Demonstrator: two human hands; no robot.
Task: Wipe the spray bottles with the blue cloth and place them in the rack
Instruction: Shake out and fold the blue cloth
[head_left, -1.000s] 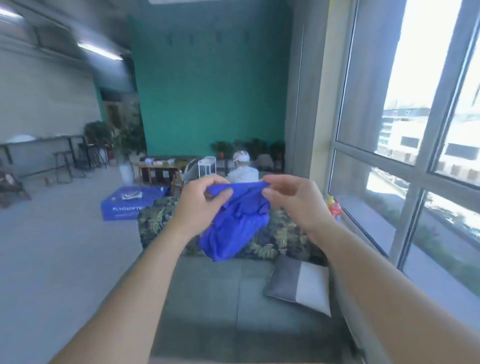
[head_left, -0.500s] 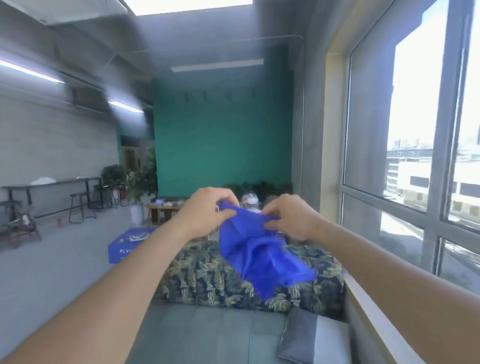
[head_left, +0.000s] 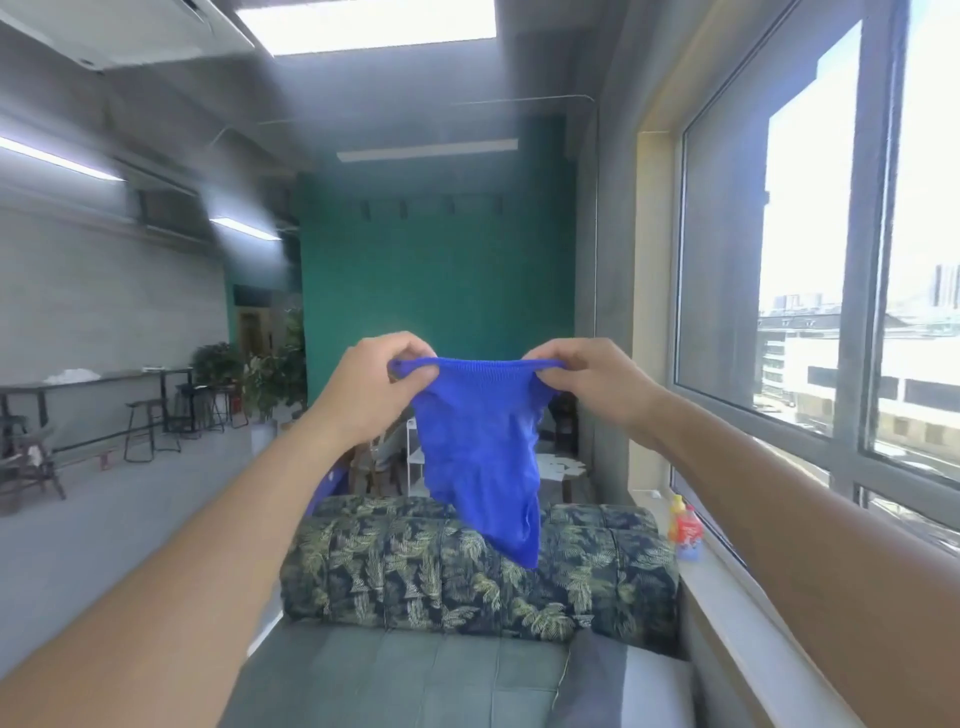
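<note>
The blue cloth (head_left: 480, 447) hangs in front of me at chest height, stretched along its top edge. My left hand (head_left: 376, 387) pinches its left corner and my right hand (head_left: 584, 382) pinches its right corner, both arms held out. A spray bottle (head_left: 685, 530) with a yellow top and red label stands on the window sill (head_left: 737, 618) at the right, beyond the cloth. No rack is in view.
A leaf-patterned folded quilt (head_left: 478, 566) lies across a grey sofa (head_left: 395, 675) below my hands, with a grey pillow (head_left: 618, 686) by the sill. Large windows line the right. Stools and a long table (head_left: 98, 379) stand far left on open floor.
My hands have drawn apart and risen, pulling the bunched cloth out so it hangs flat. The view has tilted upward toward the ceiling.
</note>
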